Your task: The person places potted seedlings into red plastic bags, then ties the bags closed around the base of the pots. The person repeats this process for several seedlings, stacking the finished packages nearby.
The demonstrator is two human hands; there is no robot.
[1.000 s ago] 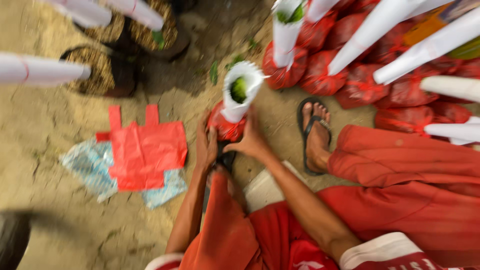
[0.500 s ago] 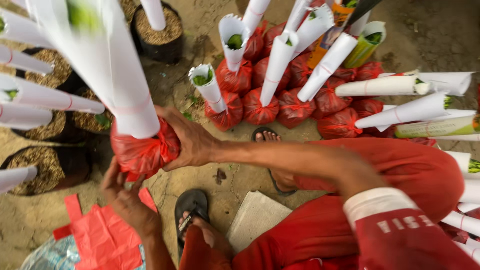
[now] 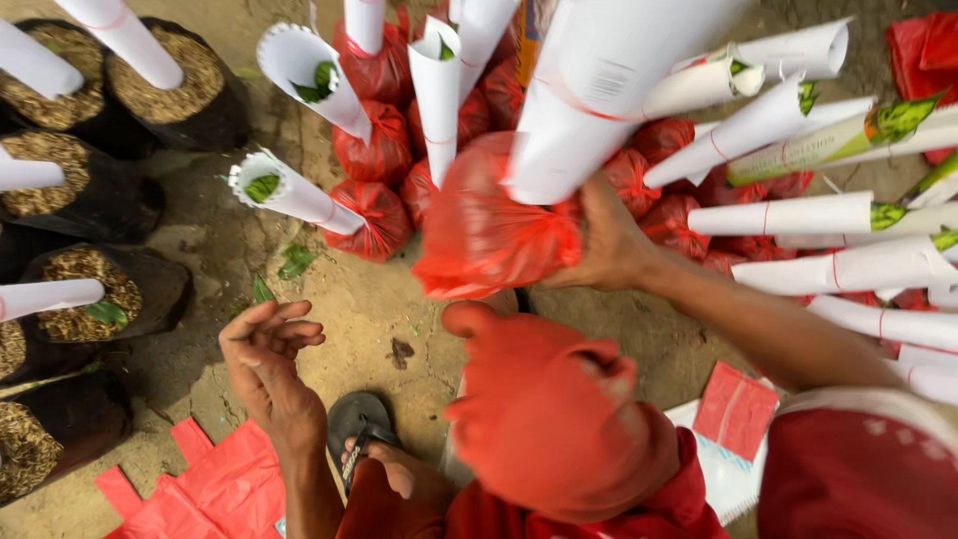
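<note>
The right hand (image 3: 609,240) is closed around the base of a seedling bundle: its fingers wrap the red plastic bag (image 3: 494,235) that holds the root ball, just where the bag meets the white paper cone (image 3: 599,90) rolled around the plant. The bundle is lifted off the ground and tilted toward the camera, so the cone looms large and blurred at the top of the view, and the bag hangs above the bare dirt ground (image 3: 369,299) in front of the person's knee (image 3: 554,409), which is covered in red cloth. The left hand (image 3: 264,349) holds nothing; it hovers low over the ground with the palm turned up and the fingers loosely curled, well apart from the lifted bundle. Just below that hand a foot in a dark sandal (image 3: 364,434) rests on the dirt, and flat red plastic bags (image 3: 215,489) lie at the lower left. Behind the lifted bundle stands a crowd of finished bundles (image 3: 374,140), each a red bag with a white cone, some showing green leaves at the open tip; more lie leaning along the right side. On the left are black grow bags (image 3: 175,95) filled with brown husk-like medium, several with white cones rising from them. A small red packet (image 3: 733,409) lies on a pale sheet by the right forearm.
</note>
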